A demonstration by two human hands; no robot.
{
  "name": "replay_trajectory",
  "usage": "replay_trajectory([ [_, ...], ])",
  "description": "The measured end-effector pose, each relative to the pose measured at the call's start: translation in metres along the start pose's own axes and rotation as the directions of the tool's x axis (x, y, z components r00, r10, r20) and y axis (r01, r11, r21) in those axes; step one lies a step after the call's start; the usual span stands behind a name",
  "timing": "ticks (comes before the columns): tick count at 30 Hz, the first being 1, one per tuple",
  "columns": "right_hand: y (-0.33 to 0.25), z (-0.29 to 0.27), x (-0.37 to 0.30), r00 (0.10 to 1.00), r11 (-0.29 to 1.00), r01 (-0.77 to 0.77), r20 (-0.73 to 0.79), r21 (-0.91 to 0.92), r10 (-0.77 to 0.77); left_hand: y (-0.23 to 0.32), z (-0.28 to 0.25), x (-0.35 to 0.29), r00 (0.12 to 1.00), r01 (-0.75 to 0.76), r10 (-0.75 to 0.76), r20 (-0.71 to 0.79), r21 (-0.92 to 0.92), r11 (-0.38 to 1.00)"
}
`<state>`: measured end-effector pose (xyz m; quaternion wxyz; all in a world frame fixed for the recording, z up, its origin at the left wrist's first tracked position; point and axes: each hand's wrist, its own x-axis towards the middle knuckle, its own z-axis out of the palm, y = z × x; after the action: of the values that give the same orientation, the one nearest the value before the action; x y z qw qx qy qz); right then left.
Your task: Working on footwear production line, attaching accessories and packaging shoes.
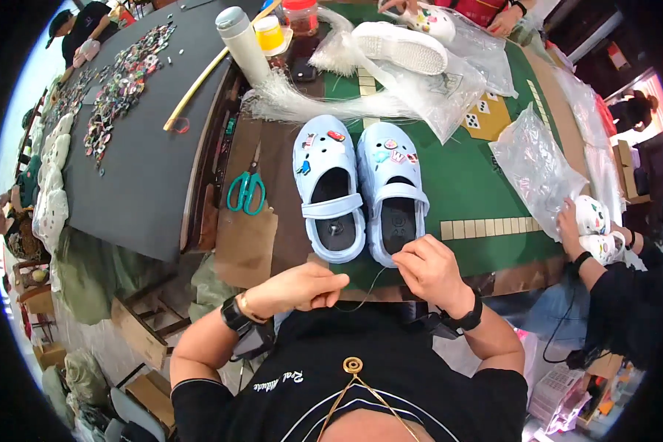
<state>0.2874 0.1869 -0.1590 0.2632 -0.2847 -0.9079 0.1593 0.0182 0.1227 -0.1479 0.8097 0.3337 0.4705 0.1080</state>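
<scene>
A pair of light blue clogs, the left clog (330, 188) and the right clog (394, 193), sits side by side, toes away from me, with small colourful charms on their tops. Below their heels a thin thread (376, 283) curves between my hands. My right hand (429, 272) pinches it beside the right clog's heel. My left hand (306, 287) is closed with the fingers curled, and the thread's other end runs to it; the exact grip is hidden. Teal-handled scissors (247, 191) lie to the left of the clogs on brown cardboard.
Bundles of clear plastic strands (302, 103) lie beyond the clogs. A white clog (399, 48) lies sole up near a plastic bag (538, 169). At left, many charms (125, 88) cover a dark table (151, 177). A tumbler (241, 46) stands behind. Co-workers' hands (569, 228) handle white clogs.
</scene>
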Motion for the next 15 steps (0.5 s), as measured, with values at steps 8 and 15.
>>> replay_trajectory([
  [8, -0.001, -0.002, 0.004, 1.000, 1.000, -0.010, -0.006, -0.005, 0.010, 0.020, -0.019, 0.025, 0.989, 0.035, 0.016, 0.145, -0.339, 0.940],
  [15, 0.004, 0.000, 0.015, 0.999, 0.999, -0.009, -0.052, -0.039, 0.007, 0.020, -0.020, 0.028, 0.938, -0.330, 0.265, -0.224, -0.340, 0.881],
])
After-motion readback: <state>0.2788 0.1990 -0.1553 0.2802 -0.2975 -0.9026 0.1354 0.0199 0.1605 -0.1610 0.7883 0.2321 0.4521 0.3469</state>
